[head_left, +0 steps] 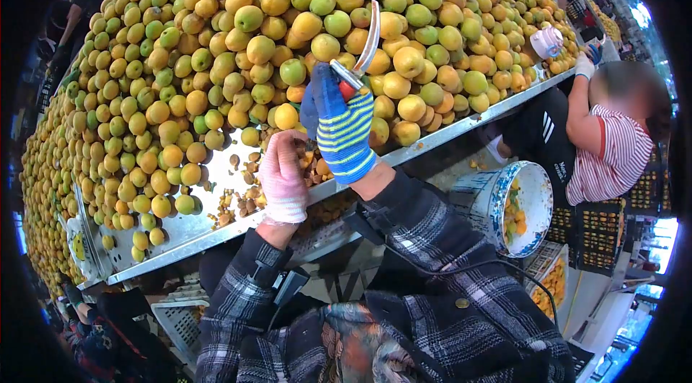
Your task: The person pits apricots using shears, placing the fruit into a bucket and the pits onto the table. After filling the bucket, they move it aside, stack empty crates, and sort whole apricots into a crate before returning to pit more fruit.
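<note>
A large heap of yellow, orange and green apricots (263, 47) fills the metal table. My right hand (339, 127), in a blue and yellow striped glove, grips a curved knife (373, 40) by its red handle, the hooked blade pointing up over the fruit. My left hand (283, 177), in a pink and white glove, is beside it, just over the table's near edge. Its fingers are curled away from me; whatever they hold, if anything, is hidden. Brown pits and fruit scraps (249, 203) lie on the bare metal left of this hand.
The table's metal rim (209, 239) runs in front of me. At my right stands a white and blue bucket (497, 199) with fruit pieces inside. Beyond it sits a person in a striped shirt (613, 148), near black crates (600, 231). A white plastic crate (176, 322) is below the table.
</note>
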A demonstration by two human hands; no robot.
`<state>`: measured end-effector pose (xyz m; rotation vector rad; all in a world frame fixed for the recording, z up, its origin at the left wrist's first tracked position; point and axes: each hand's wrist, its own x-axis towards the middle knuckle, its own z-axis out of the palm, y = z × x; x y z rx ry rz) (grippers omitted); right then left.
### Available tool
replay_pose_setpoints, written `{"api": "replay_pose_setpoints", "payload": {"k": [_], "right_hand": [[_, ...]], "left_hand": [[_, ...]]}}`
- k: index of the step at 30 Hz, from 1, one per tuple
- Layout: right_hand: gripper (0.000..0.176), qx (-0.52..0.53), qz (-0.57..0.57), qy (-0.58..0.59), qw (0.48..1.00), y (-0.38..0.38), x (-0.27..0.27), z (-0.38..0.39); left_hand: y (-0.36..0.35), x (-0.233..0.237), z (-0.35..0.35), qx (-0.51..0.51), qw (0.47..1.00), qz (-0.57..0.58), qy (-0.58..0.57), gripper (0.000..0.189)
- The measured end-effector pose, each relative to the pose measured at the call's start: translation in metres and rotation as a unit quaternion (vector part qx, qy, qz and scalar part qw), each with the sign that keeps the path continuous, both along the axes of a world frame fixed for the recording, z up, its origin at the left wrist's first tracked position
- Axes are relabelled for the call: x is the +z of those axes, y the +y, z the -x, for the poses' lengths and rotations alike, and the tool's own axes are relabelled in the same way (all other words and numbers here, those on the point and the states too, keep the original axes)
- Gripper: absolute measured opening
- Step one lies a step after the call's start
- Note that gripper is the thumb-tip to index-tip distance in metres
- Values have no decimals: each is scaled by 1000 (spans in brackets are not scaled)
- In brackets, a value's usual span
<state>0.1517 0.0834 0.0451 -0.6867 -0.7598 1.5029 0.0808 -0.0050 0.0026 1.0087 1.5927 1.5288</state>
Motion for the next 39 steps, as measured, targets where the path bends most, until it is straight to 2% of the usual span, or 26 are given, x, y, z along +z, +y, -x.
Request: {"api": "replay_pose_setpoints", "payload": {"k": [2, 3, 4, 5, 6, 7, 10, 11, 14, 15, 16, 18, 19, 20, 22, 25, 27, 28, 29, 30, 31, 32, 34, 36, 37, 39], "right_hand": [[16, -56, -53, -87, 993, 0, -4, 2], [21, -20, -27, -35, 999, 11, -16, 5], [27, -25, -62, -130, 989, 9, -22, 1], [30, 36, 52, 34, 997, 14, -15, 0], [34, 96, 164, 197, 962, 18, -8, 0], [39, 14, 153, 78, 985, 12, -3, 7], [47, 24, 251, 91, 963, 20, -11, 9], [53, 65, 261, 140, 953, 24, -16, 8], [43, 84, 193, 137, 968, 14, -25, 18], [56, 104, 239, 172, 950, 16, -22, 17], [56, 104, 238, 173, 950, 18, -20, 17], [57, 91, 240, 148, 955, 20, -13, 18], [56, 126, 202, 180, 954, 25, -16, 11], [54, 73, 133, 132, 980, 34, 1, -2], [52, 50, 141, 58, 987, 42, 22, -24], [50, 74, 101, 2, 992, 62, 18, -59], [38, 21, 86, -70, 994, 60, 28, -72], [34, -8, 32, -274, 961, 82, -2, -79], [35, -19, -95, -438, 894, 75, 3, -86], [39, -29, -217, -581, 784, 60, 16, -93], [47, 38, -187, -668, 719, 46, 31, -99], [47, 67, -205, -718, 662, 35, 32, -103], [49, 166, -209, -754, 600, 21, 24, -111], [58, 208, -182, -787, 551, 6, 26, -111], [61, 238, -162, -810, 511, 1, 26, -112], [62, 215, -199, -821, 491, -5, 15, -116]], "left_hand": [[3, 0, 0, -4, 1000, -12, 12, 32], [3, 0, 0, -8, 999, -25, 23, 31], [3, 1, 0, -8, 999, -24, 23, 31], [3, 2, 0, -4, 1000, -9, 18, 31], [2, 2, 1, 1, 1000, 7, 14, 31], [3, 2, 2, 2, 1000, 7, 14, 31], [7, -5, 3, 31, 996, -37, 69, 32], [8, -9, 4, 37, 996, -46, 68, 33], [11, -17, 6, 48, 993, -74, 73, 35], [9, -11, 5, 45, 988, -17, -148, 35], [8, -4, 5, 39, 931, 39, -361, 36], [6, 1, 20, -4, 913, 34, -407, 36], [5, 1, 32, -10, 874, 50, -484, 35], [9, -4, 30, -29, 819, 71, -569, 34], [8, -8, 42, -44, 832, 72, -548, 32], [6, -5, 49, -69, 793, 69, -601, 27], [5, -2, 51, -37, 819, 81, -567, 24], [3, 2, 50, -38, 818, 80, -568, 24], [1, 8, 49, -58, 848, 73, -521, 24], [-3, 12, 47, -78, 876, 66, -471, 25], [-9, 13, 46, -156, 879, 42, -448, 25], [-13, 20, 44, -154, 879, 39, -449, 25], [-25, 40, 37, -366, 868, 154, -297, 21], [-34, 44, 21, -472, 811, 263, -225, 17], [-40, 37, 14, -535, 789, 258, -158, 16], [-51, 14, 0, -556, 765, 311, -93, 17]]}}
